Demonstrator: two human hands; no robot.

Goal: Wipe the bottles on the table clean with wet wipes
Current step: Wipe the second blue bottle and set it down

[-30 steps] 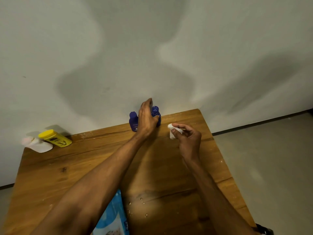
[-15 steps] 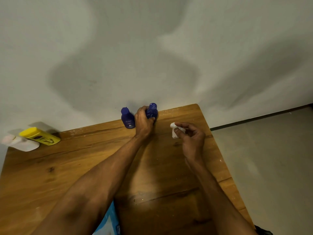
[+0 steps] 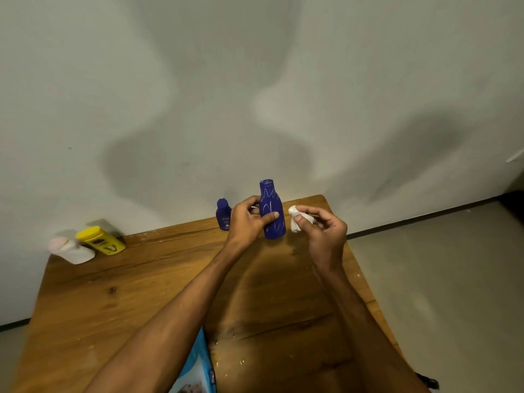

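Note:
My left hand (image 3: 247, 219) grips a tall dark blue bottle (image 3: 271, 211) and holds it upright, lifted off the wooden table (image 3: 141, 293) near its far edge. Just right of the bottle, my right hand (image 3: 323, 234) pinches a crumpled white wet wipe (image 3: 295, 219), which is close to the bottle's side but apart from it. A smaller dark blue bottle (image 3: 223, 214) stands on the table behind my left hand. A yellow bottle (image 3: 100, 241) and a white bottle with a pinkish cap (image 3: 71, 249) lie at the far left corner.
A blue and white wet wipe pack (image 3: 195, 370) lies at the near edge between my forearms. Small water drops speckle the wood beside it. A pale wall rises right behind the table, and grey floor (image 3: 439, 279) lies to the right.
My left hand closed round the tall blue bottle and lifted it off the table toward me. My right hand stayed beside it with the wipe.

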